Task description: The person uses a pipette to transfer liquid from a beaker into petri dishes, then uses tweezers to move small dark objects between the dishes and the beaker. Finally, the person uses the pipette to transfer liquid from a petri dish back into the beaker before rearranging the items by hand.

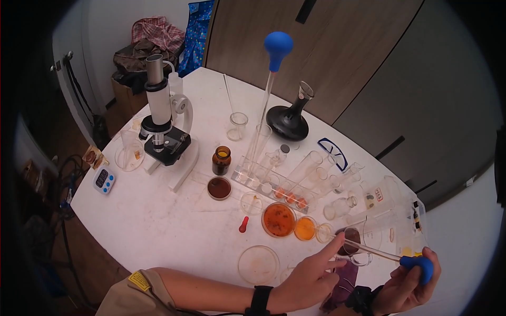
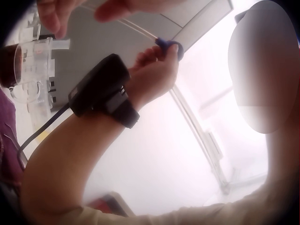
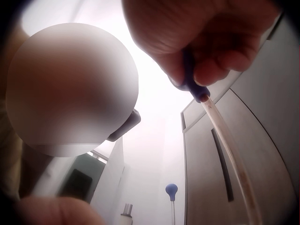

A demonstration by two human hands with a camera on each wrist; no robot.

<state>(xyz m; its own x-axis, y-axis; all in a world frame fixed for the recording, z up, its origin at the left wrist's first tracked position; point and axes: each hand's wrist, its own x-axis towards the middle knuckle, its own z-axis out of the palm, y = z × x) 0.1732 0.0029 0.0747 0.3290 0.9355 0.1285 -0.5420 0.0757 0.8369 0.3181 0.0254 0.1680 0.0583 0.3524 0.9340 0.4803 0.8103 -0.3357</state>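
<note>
My right hand (image 1: 405, 288) grips the blue rubber bulb (image 1: 420, 267) of a glass dropper pipette, squeezed between thumb and fingers. The pipette's glass tube (image 1: 373, 251) slants to the left over a glass beaker (image 1: 350, 241) of dark brown content. In the right wrist view, brownish traces show along the tube (image 3: 229, 152). My left hand (image 1: 305, 282) has its index finger stretched out, fingertip right by the tube. Beside that fingertip stand a small clear dish (image 1: 324, 232), a dish of yellow-orange content (image 1: 305, 228) and a larger orange dish with dark specks (image 1: 279, 220).
A clear test tube rack (image 1: 247, 183) crosses the middle. Behind it, a tall cylinder (image 1: 260, 139) holds another blue-bulb pipette (image 1: 278, 47). A microscope (image 1: 163, 113), brown bottle (image 1: 222, 160), dark flask (image 1: 287, 124), goggles (image 1: 333, 152), red rubber bulb (image 1: 243, 225) and purple cloth (image 1: 345, 276) are around.
</note>
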